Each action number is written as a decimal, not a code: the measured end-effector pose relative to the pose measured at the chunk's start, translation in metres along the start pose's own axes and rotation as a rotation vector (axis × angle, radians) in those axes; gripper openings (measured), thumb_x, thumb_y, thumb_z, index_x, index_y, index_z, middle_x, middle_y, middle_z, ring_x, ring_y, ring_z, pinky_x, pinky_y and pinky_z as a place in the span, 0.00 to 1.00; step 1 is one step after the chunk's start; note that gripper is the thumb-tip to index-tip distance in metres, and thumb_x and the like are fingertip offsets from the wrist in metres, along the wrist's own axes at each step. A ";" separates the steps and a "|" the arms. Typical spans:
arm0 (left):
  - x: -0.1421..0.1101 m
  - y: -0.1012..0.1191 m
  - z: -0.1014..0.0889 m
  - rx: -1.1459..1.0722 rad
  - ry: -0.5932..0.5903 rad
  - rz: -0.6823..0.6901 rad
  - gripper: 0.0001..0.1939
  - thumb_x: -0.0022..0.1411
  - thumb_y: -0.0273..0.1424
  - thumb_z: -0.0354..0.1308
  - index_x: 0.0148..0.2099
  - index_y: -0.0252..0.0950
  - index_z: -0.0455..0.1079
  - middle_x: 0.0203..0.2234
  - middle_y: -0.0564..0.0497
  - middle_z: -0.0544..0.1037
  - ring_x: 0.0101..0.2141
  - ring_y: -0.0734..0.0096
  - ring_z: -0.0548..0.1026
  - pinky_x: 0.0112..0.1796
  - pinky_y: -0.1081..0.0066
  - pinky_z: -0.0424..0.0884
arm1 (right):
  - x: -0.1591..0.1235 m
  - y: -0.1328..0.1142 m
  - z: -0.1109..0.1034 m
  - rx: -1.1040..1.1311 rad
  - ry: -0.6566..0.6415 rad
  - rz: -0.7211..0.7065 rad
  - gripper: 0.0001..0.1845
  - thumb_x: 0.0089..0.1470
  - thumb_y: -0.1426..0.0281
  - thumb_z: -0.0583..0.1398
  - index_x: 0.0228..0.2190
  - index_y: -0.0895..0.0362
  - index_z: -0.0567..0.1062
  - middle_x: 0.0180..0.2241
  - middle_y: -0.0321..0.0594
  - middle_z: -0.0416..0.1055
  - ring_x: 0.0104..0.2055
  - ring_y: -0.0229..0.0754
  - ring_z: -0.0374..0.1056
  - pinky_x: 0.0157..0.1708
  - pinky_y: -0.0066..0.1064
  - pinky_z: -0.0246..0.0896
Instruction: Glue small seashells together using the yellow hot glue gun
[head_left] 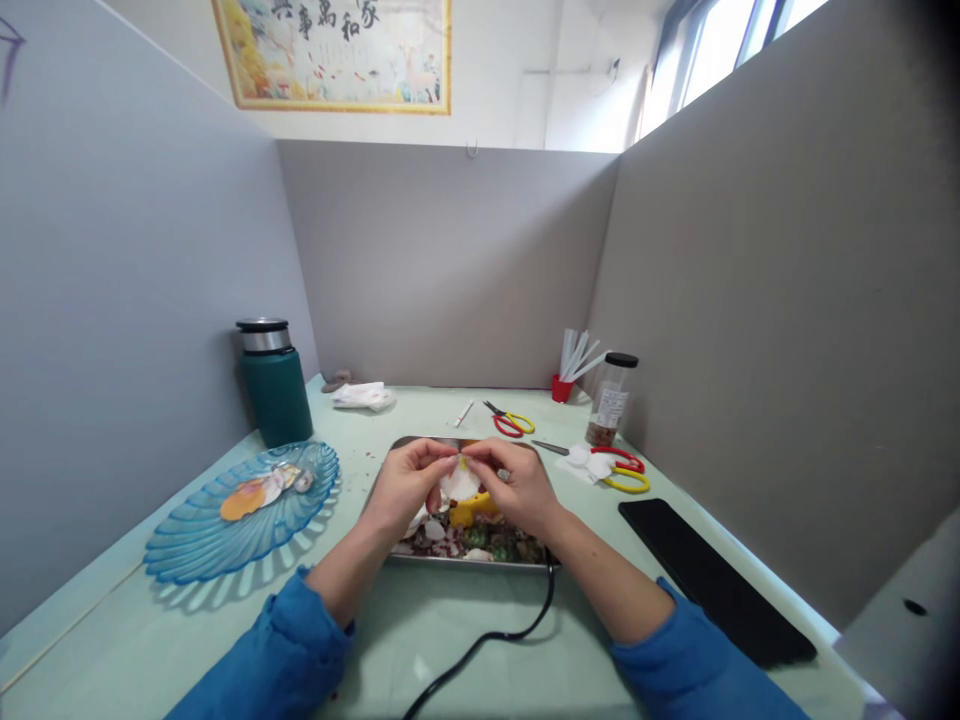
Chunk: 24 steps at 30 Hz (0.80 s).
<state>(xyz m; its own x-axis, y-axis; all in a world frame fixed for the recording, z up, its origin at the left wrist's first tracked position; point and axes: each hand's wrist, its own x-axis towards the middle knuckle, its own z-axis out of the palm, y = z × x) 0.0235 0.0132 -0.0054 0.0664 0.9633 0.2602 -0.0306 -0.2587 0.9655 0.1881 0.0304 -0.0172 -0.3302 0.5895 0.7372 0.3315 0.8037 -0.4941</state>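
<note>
Above a metal tray, my left hand (pixel 411 482) and my right hand (pixel 520 487) meet fingertip to fingertip. Both pinch the upper edge of a white, fan-shaped shell (pixel 460 486), with a small yellow spot between the fingertips. The tray (pixel 480 566) below holds white shells, small dark red bits and several green lumpy pieces (pixel 504 546). Among them lies a yellow tool (pixel 471 511), partly hidden by my hands; its kind is unclear. A black cord (pixel 487 637) runs from the tray's right side toward the front edge.
On the left are a blue scalloped plate (pixel 180 562) with shell pieces and a green flask (pixel 276 395). Two pairs of scissors, one red-and-yellow pair (pixel 510 422) behind the tray, a jar (pixel 611 400), a red cup (pixel 561 389) of translucent sticks and a black slab (pixel 712 580) lie around.
</note>
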 end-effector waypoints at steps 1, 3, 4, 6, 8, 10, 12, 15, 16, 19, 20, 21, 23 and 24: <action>-0.001 0.001 0.001 -0.008 0.002 -0.003 0.12 0.50 0.34 0.62 0.33 0.31 0.68 0.10 0.60 0.65 0.09 0.83 0.60 0.12 0.81 0.53 | 0.000 0.000 0.000 0.002 0.007 0.000 0.08 0.54 0.72 0.56 0.36 0.57 0.73 0.30 0.40 0.73 0.29 0.37 0.67 0.29 0.26 0.62; -0.002 0.003 0.002 -0.040 -0.003 -0.005 0.14 0.50 0.35 0.62 0.37 0.31 0.68 0.11 0.61 0.65 0.10 0.83 0.60 0.13 0.80 0.55 | 0.000 0.001 0.001 0.014 0.042 0.000 0.08 0.55 0.72 0.55 0.36 0.57 0.73 0.31 0.40 0.73 0.29 0.37 0.67 0.29 0.27 0.62; -0.003 0.004 0.003 -0.057 -0.011 -0.005 0.16 0.50 0.35 0.62 0.40 0.32 0.67 0.12 0.61 0.66 0.10 0.83 0.60 0.14 0.80 0.57 | 0.000 0.001 0.001 0.023 0.064 0.002 0.08 0.55 0.72 0.55 0.36 0.57 0.73 0.31 0.40 0.73 0.30 0.38 0.67 0.30 0.27 0.62; -0.003 0.004 0.003 -0.069 -0.034 -0.003 0.19 0.50 0.35 0.62 0.43 0.34 0.66 0.13 0.61 0.67 0.10 0.83 0.60 0.15 0.79 0.59 | 0.000 0.002 0.001 0.049 0.089 0.016 0.08 0.55 0.71 0.55 0.36 0.56 0.73 0.33 0.41 0.72 0.30 0.38 0.67 0.30 0.28 0.62; -0.003 0.003 0.002 -0.052 -0.038 -0.001 0.17 0.50 0.36 0.61 0.41 0.33 0.68 0.12 0.61 0.65 0.10 0.82 0.60 0.15 0.79 0.59 | 0.000 0.003 0.002 0.090 0.068 0.043 0.09 0.56 0.70 0.55 0.39 0.56 0.71 0.31 0.40 0.71 0.28 0.36 0.66 0.28 0.27 0.62; -0.002 0.003 0.001 -0.030 -0.022 0.006 0.15 0.51 0.37 0.60 0.38 0.31 0.69 0.09 0.61 0.63 0.10 0.82 0.59 0.15 0.79 0.59 | 0.000 0.003 0.002 0.143 0.034 0.072 0.13 0.56 0.67 0.55 0.44 0.56 0.67 0.27 0.36 0.68 0.24 0.35 0.64 0.26 0.27 0.61; 0.000 0.004 0.001 -0.025 -0.002 0.019 0.14 0.52 0.37 0.60 0.37 0.32 0.69 0.10 0.61 0.63 0.10 0.82 0.59 0.15 0.79 0.58 | -0.001 0.003 0.002 0.190 0.021 0.089 0.17 0.56 0.66 0.55 0.47 0.56 0.64 0.24 0.33 0.65 0.23 0.34 0.63 0.24 0.26 0.61; 0.002 0.010 0.002 0.008 -0.017 0.030 0.14 0.51 0.37 0.60 0.37 0.33 0.69 0.13 0.59 0.66 0.12 0.81 0.62 0.15 0.79 0.58 | 0.000 0.003 0.002 0.192 0.032 0.103 0.12 0.57 0.65 0.54 0.41 0.56 0.68 0.23 0.34 0.65 0.22 0.34 0.63 0.24 0.26 0.60; 0.003 0.012 0.004 0.024 -0.027 0.028 0.13 0.51 0.37 0.60 0.36 0.32 0.69 0.14 0.58 0.67 0.13 0.81 0.63 0.16 0.79 0.58 | 0.000 0.003 0.002 0.173 0.047 0.105 0.10 0.57 0.65 0.54 0.39 0.56 0.69 0.24 0.35 0.66 0.23 0.34 0.64 0.24 0.26 0.61; 0.005 0.016 0.009 0.013 -0.035 0.009 0.15 0.49 0.35 0.61 0.39 0.32 0.68 0.18 0.57 0.71 0.16 0.79 0.68 0.20 0.78 0.63 | 0.001 0.003 0.002 0.104 0.129 0.090 0.08 0.56 0.66 0.54 0.35 0.57 0.71 0.28 0.38 0.70 0.27 0.36 0.65 0.28 0.28 0.62; 0.005 0.016 0.010 -0.005 -0.030 0.000 0.17 0.49 0.35 0.62 0.41 0.33 0.67 0.19 0.56 0.71 0.18 0.78 0.69 0.21 0.77 0.65 | 0.001 0.003 0.002 0.089 0.152 0.081 0.08 0.56 0.67 0.55 0.35 0.57 0.71 0.30 0.39 0.70 0.28 0.37 0.65 0.29 0.28 0.62; 0.004 0.015 0.011 -0.023 -0.024 -0.007 0.18 0.49 0.35 0.62 0.42 0.33 0.67 0.20 0.56 0.71 0.18 0.77 0.69 0.22 0.77 0.65 | 0.001 0.003 0.002 0.084 0.163 0.074 0.08 0.56 0.66 0.55 0.35 0.57 0.72 0.30 0.39 0.70 0.28 0.37 0.65 0.30 0.28 0.62; 0.004 0.012 0.011 -0.046 -0.015 -0.017 0.17 0.50 0.36 0.61 0.40 0.33 0.67 0.20 0.56 0.71 0.17 0.79 0.68 0.21 0.78 0.64 | 0.001 0.003 0.002 0.110 0.149 0.082 0.09 0.56 0.65 0.55 0.36 0.56 0.71 0.29 0.39 0.69 0.27 0.37 0.65 0.29 0.28 0.63; 0.004 0.010 0.011 -0.060 -0.020 -0.024 0.15 0.51 0.37 0.61 0.38 0.32 0.68 0.19 0.56 0.70 0.16 0.80 0.67 0.20 0.78 0.62 | 0.000 0.003 0.002 0.143 0.130 0.097 0.10 0.57 0.65 0.54 0.36 0.56 0.71 0.28 0.38 0.69 0.26 0.36 0.64 0.27 0.28 0.62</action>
<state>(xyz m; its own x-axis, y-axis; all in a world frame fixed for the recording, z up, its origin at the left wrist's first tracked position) 0.0341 0.0133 0.0054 0.0878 0.9673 0.2379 -0.0887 -0.2303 0.9691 0.1874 0.0334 -0.0193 -0.1832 0.6563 0.7319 0.2243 0.7528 -0.6188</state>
